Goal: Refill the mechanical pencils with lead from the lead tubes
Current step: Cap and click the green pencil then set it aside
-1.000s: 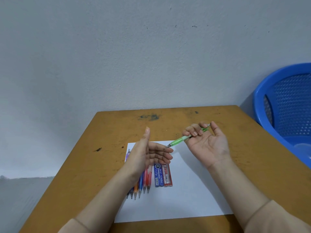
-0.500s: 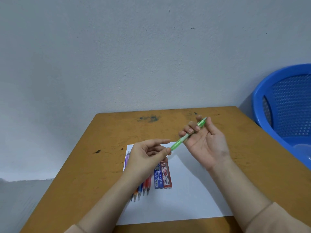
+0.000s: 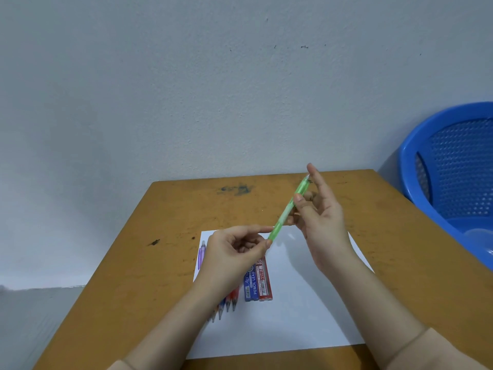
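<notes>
A green mechanical pencil [image 3: 286, 209] slants above the table, cap end up and to the right. My right hand [image 3: 318, 217] holds its upper half between thumb and fingers. My left hand [image 3: 234, 252] pinches its lower tip end between thumb and forefinger. On the white sheet [image 3: 306, 303] lie a blue lead tube [image 3: 250, 285] and a red lead tube [image 3: 264, 283] side by side. Several coloured pencils [image 3: 226, 305] lie left of them, mostly hidden under my left forearm; a purple pencil [image 3: 202, 253] shows at the sheet's left edge.
The brown wooden table [image 3: 133, 263] stands against a pale wall. A blue plastic basket [image 3: 453, 166] sits off the table's right side. Dark marks spot the tabletop near its far edge.
My right hand has raised and tilted the green pencil steeper. My left hand, open a second ago, closed thumb and forefinger on the pencil's tip end.
</notes>
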Available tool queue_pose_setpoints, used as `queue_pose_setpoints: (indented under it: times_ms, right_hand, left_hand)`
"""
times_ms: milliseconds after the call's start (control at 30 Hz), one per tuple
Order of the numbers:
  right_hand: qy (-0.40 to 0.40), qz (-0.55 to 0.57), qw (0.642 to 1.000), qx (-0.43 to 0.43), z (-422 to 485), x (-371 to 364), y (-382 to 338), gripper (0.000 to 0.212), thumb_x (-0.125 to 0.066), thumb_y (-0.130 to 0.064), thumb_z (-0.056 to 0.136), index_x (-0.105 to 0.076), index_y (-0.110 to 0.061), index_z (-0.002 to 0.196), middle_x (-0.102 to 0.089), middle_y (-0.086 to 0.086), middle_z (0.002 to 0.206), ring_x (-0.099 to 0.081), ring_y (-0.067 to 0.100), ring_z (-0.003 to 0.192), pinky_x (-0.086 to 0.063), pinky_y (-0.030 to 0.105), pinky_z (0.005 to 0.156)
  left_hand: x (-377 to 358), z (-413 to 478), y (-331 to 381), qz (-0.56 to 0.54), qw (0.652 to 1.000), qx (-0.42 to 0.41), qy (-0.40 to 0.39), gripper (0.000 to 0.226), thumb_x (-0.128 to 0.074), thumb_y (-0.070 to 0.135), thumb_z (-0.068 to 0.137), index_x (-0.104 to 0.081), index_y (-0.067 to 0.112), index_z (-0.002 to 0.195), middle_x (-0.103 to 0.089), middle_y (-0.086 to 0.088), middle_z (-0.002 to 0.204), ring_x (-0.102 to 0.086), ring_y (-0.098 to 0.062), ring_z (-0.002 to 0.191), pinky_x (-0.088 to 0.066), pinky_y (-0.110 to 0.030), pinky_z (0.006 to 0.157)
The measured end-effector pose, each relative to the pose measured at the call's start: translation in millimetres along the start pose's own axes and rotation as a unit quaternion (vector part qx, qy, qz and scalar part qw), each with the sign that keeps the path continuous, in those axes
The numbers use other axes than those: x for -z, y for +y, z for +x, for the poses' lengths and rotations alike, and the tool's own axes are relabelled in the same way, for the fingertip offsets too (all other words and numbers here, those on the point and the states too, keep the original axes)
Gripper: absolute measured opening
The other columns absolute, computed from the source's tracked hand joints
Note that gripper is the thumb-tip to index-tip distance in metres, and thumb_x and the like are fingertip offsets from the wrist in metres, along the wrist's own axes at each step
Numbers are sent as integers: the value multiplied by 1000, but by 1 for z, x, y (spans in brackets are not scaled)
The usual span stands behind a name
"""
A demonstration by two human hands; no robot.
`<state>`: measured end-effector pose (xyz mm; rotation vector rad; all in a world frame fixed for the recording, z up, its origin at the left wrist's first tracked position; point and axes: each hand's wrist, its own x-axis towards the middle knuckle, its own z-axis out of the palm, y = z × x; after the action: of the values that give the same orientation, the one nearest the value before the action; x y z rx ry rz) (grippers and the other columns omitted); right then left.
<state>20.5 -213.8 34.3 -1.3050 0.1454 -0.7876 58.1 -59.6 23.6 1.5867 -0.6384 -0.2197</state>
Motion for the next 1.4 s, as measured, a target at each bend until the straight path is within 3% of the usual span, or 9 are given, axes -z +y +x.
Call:
queue_pose_setpoints:
  times_ms: [200, 333, 433, 567, 667, 833, 1167, 1333, 1400]
  right_hand:
    - [7, -16, 1000, -6, 0, 0, 2, 56, -57, 5, 90, -47, -25, 136, -51, 8, 71, -54, 13, 57, -50, 23, 58]
    - [1, -17, 1000, -6, 1, 1, 1, 54, -59, 5, 88, -52, -31, 127, -50, 15, 72, -52, 15, 58, -50, 24, 57]
    - [9, -27, 1000, -7, 3, 4, 2, 54, -57, 6, 89, -53, -34, 126, -51, 10, 71, -53, 11, 56, -49, 21, 56]
    - [38, -87, 995, -14, 8, 12, 6, 56, -56, 3, 90, -50, -39, 128, -45, 11, 75, -46, 14, 59, -47, 20, 55]
    - [48, -180, 982, -20, 13, 22, 8, 58, -55, 0, 90, -49, -42, 130, -41, 8, 73, -39, 21, 66, -42, 31, 63]
    - [29, -286, 956, -65, 19, 36, 8, 58, -57, -2, 89, -48, -37, 134, -38, 3, 66, -32, 13, 55, -34, 24, 54]
    - [-23, -441, 895, -60, 16, 36, 12, 49, -59, -4, 88, -53, -20, 133, -44, -4, 65, -39, 8, 55, -33, 6, 45]
    - [-39, -483, 873, -56, 14, 32, 18, 42, -61, -6, 87, -59, -18, 128, -53, -1, 72, -45, 10, 61, -34, 9, 50]
    - [-47, -506, 860, -55, 14, 31, 21, 42, -62, -7, 87, -59, -17, 127, -58, 2, 78, -50, 13, 66, -42, 19, 60]
  left_hand:
    - [-1, -1, -2, 14, 1000, -13, -9, 34, -72, -2, 78, -75, 30, 88, -69, -9, 73, -60, -10, 66, -51, -18, 66]
    - [-2, -1, -4, 39, 999, -20, -8, 30, -72, 3, 79, -75, 31, 90, -70, -3, 75, -62, -12, 69, -52, -23, 66]
    - [4, 3, -5, 89, 995, -39, 15, 25, -72, 11, 81, -73, 35, 89, -71, 9, 83, -64, -5, 79, -51, -22, 68]
    - [28, 17, -13, 221, 969, -80, 81, 17, -68, 23, 84, -69, 35, 96, -65, 20, 96, -57, 6, 90, -46, -10, 71]
    - [50, 29, -28, 314, 937, -85, 125, 18, -63, 28, 87, -69, 28, 104, -58, 15, 104, -53, 0, 99, -49, -24, 82]
    - [73, 39, -45, 389, 905, -25, 170, 25, -61, 31, 89, -66, 24, 113, -57, 3, 115, -47, -6, 108, -38, -25, 83]
    - [88, 43, -58, 463, 865, 61, 186, 36, -56, 34, 91, -60, 22, 125, -54, -4, 131, -43, -20, 127, -36, -43, 105]
    - [92, 43, -63, 506, 839, 111, 169, 49, -52, 42, 92, -49, 22, 137, -46, -2, 142, -35, -19, 134, -27, -43, 109]
    - [91, 44, -64, 517, 831, 127, 158, 52, -48, 44, 94, -44, 21, 141, -42, -1, 146, -32, -19, 137, -25, -43, 110]
